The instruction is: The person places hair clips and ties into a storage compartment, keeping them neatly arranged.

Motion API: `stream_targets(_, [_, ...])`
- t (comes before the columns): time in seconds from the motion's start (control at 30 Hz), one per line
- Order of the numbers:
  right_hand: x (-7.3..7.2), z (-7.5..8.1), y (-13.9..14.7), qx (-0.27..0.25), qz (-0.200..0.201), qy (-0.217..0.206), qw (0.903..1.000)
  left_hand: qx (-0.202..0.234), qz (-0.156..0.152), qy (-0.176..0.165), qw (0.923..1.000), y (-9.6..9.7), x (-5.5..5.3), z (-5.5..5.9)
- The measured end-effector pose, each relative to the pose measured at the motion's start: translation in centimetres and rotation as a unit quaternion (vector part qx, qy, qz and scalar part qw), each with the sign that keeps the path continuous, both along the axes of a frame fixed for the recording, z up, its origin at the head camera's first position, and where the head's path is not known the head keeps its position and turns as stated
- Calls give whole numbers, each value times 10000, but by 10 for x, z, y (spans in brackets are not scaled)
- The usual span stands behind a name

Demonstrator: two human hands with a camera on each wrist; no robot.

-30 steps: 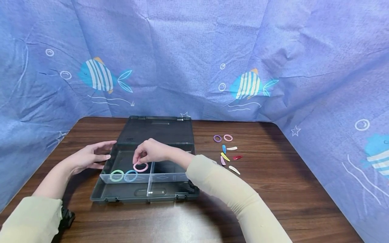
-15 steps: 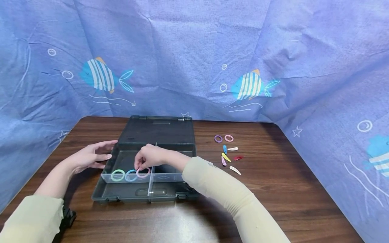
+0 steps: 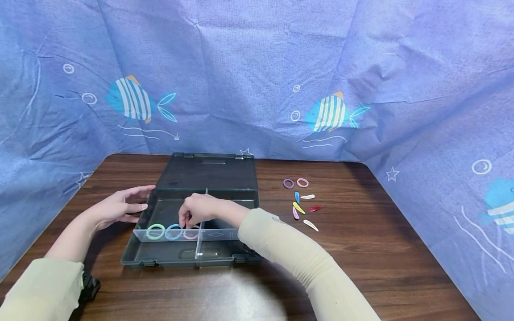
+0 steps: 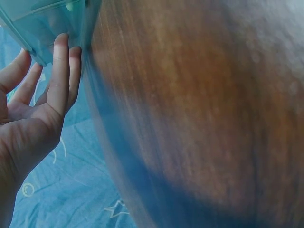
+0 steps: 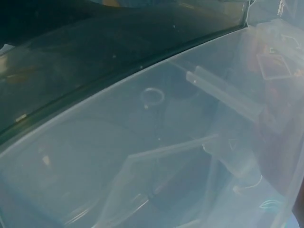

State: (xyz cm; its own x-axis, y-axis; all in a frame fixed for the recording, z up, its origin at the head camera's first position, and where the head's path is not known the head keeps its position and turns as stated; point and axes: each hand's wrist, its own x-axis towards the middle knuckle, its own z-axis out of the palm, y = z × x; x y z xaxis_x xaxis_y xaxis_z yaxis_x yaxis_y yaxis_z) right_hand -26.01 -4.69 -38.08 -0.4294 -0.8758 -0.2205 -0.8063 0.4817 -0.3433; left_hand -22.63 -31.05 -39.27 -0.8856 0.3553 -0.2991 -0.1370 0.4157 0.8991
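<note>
A smoky clear plastic organizer box [image 3: 160,261] lies with its lid [image 3: 217,174] folded back. My right hand [image 3: 199,208] reaches into its left compartment, thumb and fingers pinching the upper edge of a pink hair tie [image 3: 196,228]. This ring leans behind the clear divider [image 3: 218,233], in line with a blue hair tie [image 3: 173,225] and a green hair tie [image 3: 155,225]. At the box's left side, my left hand [image 3: 114,208] rests with extended fingers. The left wrist view shows those fingertips [image 4: 61,40] against the wall. The right wrist view shows only clear plastic [image 5: 118,128].
On the table [image 3: 361,249] right of the box lie a purple hair tie [image 3: 283,183] and another pink one. Several snap hair clips lie below them, including a blue clip [image 3: 297,197], yellow clip [image 3: 298,207] and red clip [image 3: 315,208]. A fish-patterned cloth [image 3: 257,89] hangs behind.
My right hand has lowered the pink hair tie behind the divider, slightly to the right, beside the blue one. My left hand has stayed at the box's side.
</note>
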Motion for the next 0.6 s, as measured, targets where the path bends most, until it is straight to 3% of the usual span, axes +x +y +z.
stream_targets(0.27, [-1, 0, 1, -42, 42, -93, 9999, -54, -14, 26, 10000, 1, 0, 0])
stream_targets(0.6, [-6, 11, 3, -537, 383, -370, 9971, -9, 5, 10, 10000, 2, 1, -1])
